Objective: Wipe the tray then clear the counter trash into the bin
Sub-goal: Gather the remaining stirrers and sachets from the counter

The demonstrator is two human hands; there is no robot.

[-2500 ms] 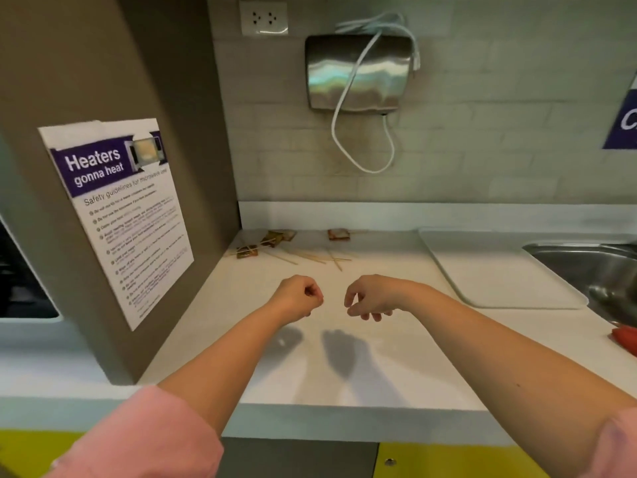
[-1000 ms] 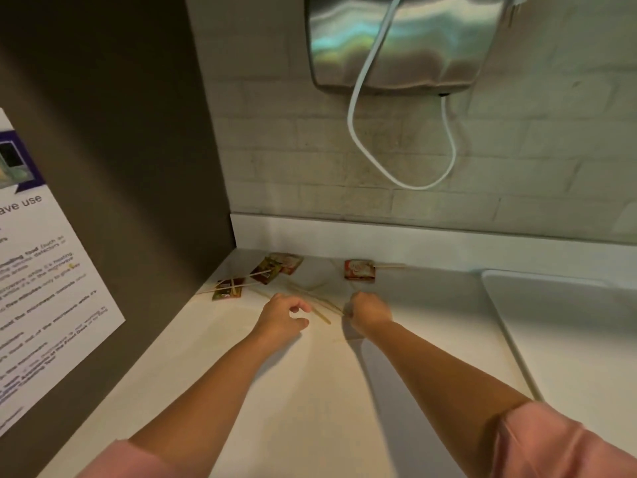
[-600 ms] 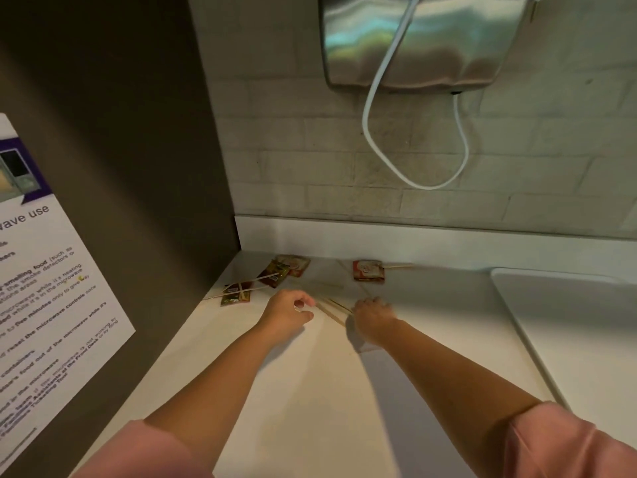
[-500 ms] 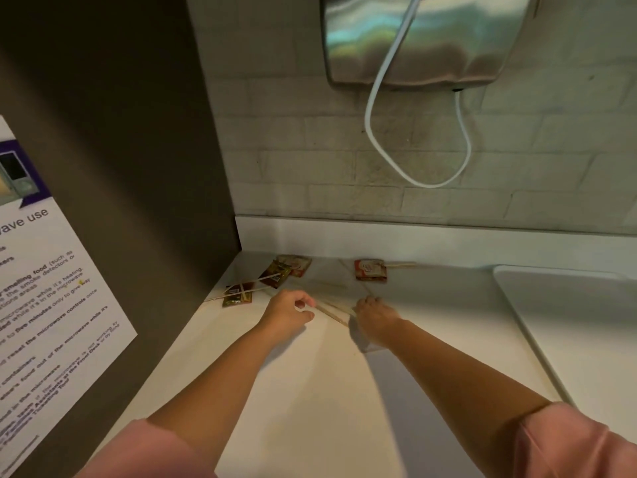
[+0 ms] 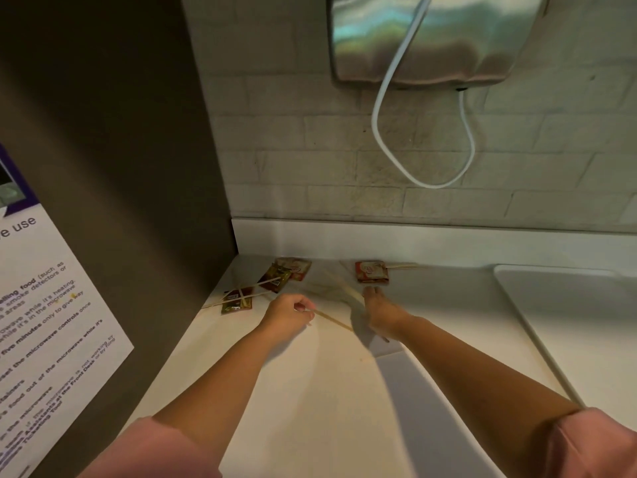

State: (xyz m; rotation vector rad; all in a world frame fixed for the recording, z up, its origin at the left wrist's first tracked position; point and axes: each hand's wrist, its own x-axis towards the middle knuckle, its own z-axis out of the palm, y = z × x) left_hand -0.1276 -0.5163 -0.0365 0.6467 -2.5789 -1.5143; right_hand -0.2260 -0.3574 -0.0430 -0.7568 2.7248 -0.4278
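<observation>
Trash lies at the back of the white counter (image 5: 310, 391): several sauce packets, one red (image 5: 371, 271) and three by the corner (image 5: 275, 278), (image 5: 294, 267), (image 5: 237, 302), with thin wooden skewers (image 5: 339, 288) among them. My left hand (image 5: 289, 315) is curled, and its thumb and fingers pinch one skewer (image 5: 332, 320) that points right. My right hand (image 5: 379, 312) reaches forward with fingers stretched out, the tips just short of the red packet and beside the blurred skewers. The white tray (image 5: 568, 305) lies flat at the right.
A dark cabinet side (image 5: 120, 167) with a microwave notice (image 5: 44, 322) walls off the left. A steel wall unit (image 5: 431, 39) with a looping white cable (image 5: 382, 139) hangs above the tiled back wall. More skewers (image 5: 403, 266) lie behind the red packet.
My view has closed in on the back corner. My right hand has slid forward from the skewers toward the red packet. My left hand stays curled on the skewer.
</observation>
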